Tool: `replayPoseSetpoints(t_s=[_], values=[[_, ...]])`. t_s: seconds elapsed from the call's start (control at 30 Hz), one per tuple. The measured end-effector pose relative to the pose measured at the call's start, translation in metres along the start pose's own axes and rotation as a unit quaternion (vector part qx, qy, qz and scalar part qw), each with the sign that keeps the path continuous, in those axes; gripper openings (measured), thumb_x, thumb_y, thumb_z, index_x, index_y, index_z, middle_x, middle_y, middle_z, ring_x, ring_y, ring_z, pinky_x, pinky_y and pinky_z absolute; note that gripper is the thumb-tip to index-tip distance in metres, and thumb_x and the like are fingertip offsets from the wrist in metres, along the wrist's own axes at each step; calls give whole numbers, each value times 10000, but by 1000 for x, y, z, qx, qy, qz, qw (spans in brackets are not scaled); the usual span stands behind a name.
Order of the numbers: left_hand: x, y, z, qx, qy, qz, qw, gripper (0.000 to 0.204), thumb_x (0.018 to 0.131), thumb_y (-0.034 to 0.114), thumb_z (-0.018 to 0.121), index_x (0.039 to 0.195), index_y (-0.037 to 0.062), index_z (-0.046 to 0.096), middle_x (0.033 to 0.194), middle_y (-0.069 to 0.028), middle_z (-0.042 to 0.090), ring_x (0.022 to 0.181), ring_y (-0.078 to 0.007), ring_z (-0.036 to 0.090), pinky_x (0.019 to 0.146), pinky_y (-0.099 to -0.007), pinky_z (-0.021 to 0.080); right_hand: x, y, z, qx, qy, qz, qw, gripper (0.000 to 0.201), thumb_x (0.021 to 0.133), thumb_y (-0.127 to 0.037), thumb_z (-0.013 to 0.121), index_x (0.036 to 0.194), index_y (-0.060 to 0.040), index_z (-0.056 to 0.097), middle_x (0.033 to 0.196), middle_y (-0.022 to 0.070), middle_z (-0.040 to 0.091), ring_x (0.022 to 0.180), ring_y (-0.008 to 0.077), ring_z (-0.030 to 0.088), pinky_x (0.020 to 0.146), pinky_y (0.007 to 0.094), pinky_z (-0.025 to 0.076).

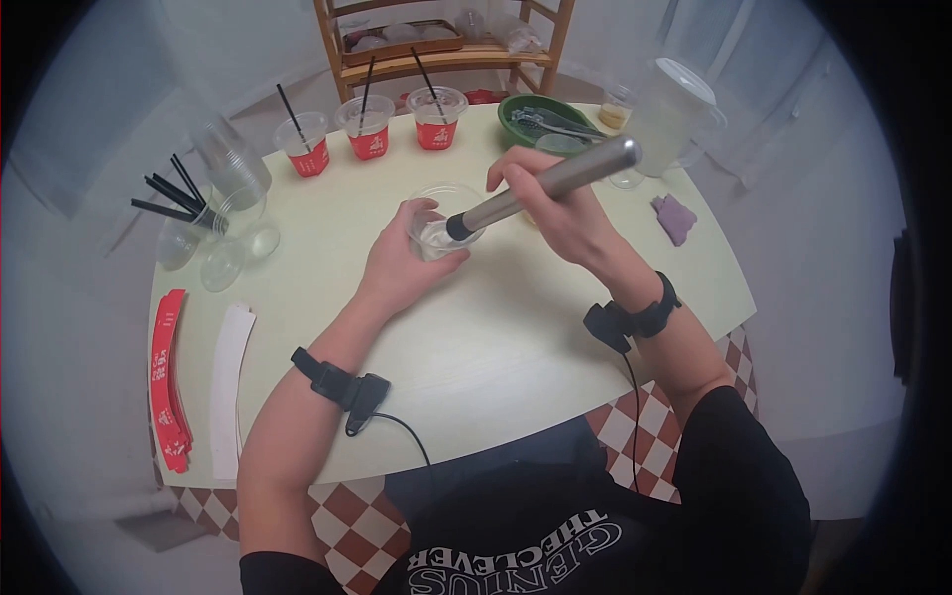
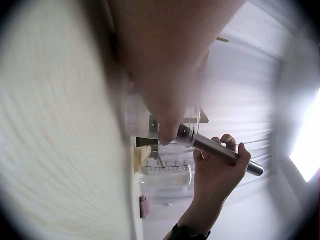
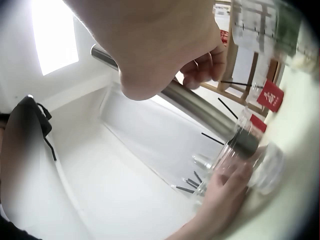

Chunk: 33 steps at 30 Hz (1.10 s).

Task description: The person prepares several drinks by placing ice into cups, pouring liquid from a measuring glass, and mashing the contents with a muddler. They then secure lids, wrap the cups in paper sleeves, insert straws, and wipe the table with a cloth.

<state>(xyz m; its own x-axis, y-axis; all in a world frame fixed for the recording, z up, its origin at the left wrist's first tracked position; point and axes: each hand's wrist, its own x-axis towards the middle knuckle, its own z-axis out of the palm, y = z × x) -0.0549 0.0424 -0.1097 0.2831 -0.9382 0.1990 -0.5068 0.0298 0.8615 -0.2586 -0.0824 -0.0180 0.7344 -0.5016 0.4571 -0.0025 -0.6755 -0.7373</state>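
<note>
My left hand (image 1: pixel 397 260) curls round a clear plastic cup (image 1: pixel 433 246) on the table, thumb on the near side and fingers on the far side. Something pale and whitish lies at the cup's bottom. A steel muddler (image 1: pixel 600 164) slants down into the cup from the upper right, gripped around its shaft by my right hand (image 1: pixel 567 218). Its black head (image 1: pixel 457 227) is at the cup's mouth in the head view; in the right wrist view the black end (image 3: pixel 244 144) shows through the clear wall. In the left wrist view, my left hand covers part of the cup.
Three cups with red sleeves and black straws (image 1: pixel 369 139) stand at the back. Behind right are a green basin (image 1: pixel 508 127), a clear pitcher (image 1: pixel 674 114) and a purple cloth (image 1: pixel 674 220). Stacked cups (image 1: pixel 230 159), straws (image 1: pixel 178 198), red sleeves (image 1: pixel 169 377) and white strips (image 1: pixel 230 387) lie left.
</note>
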Motion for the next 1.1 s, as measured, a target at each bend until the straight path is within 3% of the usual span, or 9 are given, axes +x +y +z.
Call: replayPoseSetpoints(t_s=[0.1,0.13,0.4,0.57,0.67,0.73,0.9,0.97,1.1], values=[[-1,3,1,-3,5,1,1000,762,829,231,910,1454,39,519,1359,-140,675,1274,-251,644,1119,-384,484,-24,4,-10,80,-6,6,997,258,1088,-198,568,1095,-19,753,752,23,621,701,116,582,660,322,486],[1,0,2,-16,8,9,1000,761,830,218,909,1457,37,517,1355,-140,673,1269,-251,643,1118,-382,482,-27,9,-13,59,-14,-65,996,269,1089,-186,567,1171,-27,769,753,43,668,683,125,622,629,318,498],[2,-10,4,-20,7,9,1000,755,831,184,904,1457,29,512,1299,-118,679,1234,-233,646,1104,-373,487,-69,9,-59,138,-16,-42,989,321,1096,-189,534,1210,28,741,933,115,766,799,156,730,710,296,604],[3,-15,4,9,10,19,1000,787,832,294,906,1464,50,505,1346,-167,691,1272,-294,671,1109,-402,516,-97,43,-134,-11,30,-73,997,356,1055,-198,514,1049,47,772,801,134,767,656,167,735,631,307,611],[3,-12,4,12,10,17,1000,792,830,301,909,1465,52,505,1347,-163,691,1275,-293,669,1110,-402,516,-104,66,-158,-119,52,11,992,238,1036,-162,609,1081,4,774,823,101,774,686,197,739,665,323,610],[3,-12,5,5,13,14,1000,777,833,253,909,1464,45,506,1327,-149,691,1261,-269,659,1115,-394,499,-105,79,-166,-337,34,3,941,188,987,-126,734,1168,-84,764,963,75,776,820,246,743,771,343,600],[2,-8,5,-2,17,5,1000,776,834,211,913,1472,39,506,1321,-140,690,1258,-250,647,1128,-388,478,-107,123,-186,-381,-93,45,919,323,973,-116,760,1284,-200,723,1259,95,686,1080,284,693,928,366,561],[2,-7,4,-5,14,3,1000,789,829,218,916,1477,37,504,1323,-141,689,1264,-253,647,1134,-388,476,-100,114,-178,-303,-40,231,924,343,1005,-119,731,1342,-174,704,1261,111,682,1107,275,665,943,376,537],[1,-6,3,5,21,-2,1000,800,822,222,921,1480,39,505,1326,-141,689,1268,-253,647,1136,-388,475,-104,133,-184,-359,-69,165,916,355,1013,-97,687,1346,-215,721,1265,117,683,1155,289,655,945,383,538]])
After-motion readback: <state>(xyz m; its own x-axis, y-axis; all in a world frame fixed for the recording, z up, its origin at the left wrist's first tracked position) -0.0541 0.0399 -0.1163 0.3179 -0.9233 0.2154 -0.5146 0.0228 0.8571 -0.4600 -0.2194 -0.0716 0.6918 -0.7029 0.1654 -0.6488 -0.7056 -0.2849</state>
